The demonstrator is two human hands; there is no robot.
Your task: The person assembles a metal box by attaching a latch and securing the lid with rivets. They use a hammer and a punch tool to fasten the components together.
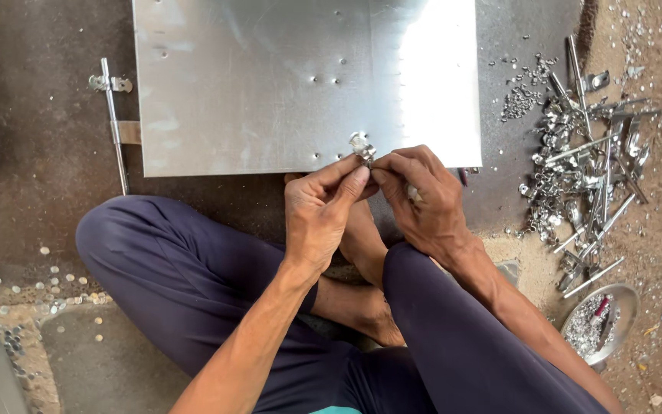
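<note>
A large shiny metal sheet (pixel 270 84) lies flat on the floor ahead of me, with small holes drilled in it. My left hand (pixel 319 211) and my right hand (pixel 423 199) meet at its near edge. Their fingertips pinch a small silver metal fitting (pixel 362 147) that rests over the sheet's near edge beside a row of holes. I sit cross-legged in dark trousers, and my bare foot shows under the hands.
A heap of silver bolts, latches and rods (pixel 584 169) lies at the right. A metal bowl (pixel 601 322) with small parts stands at the lower right. A long rod with a latch (pixel 114 123) lies left of the sheet. Small metal discs (pixel 47 287) dot the floor at left.
</note>
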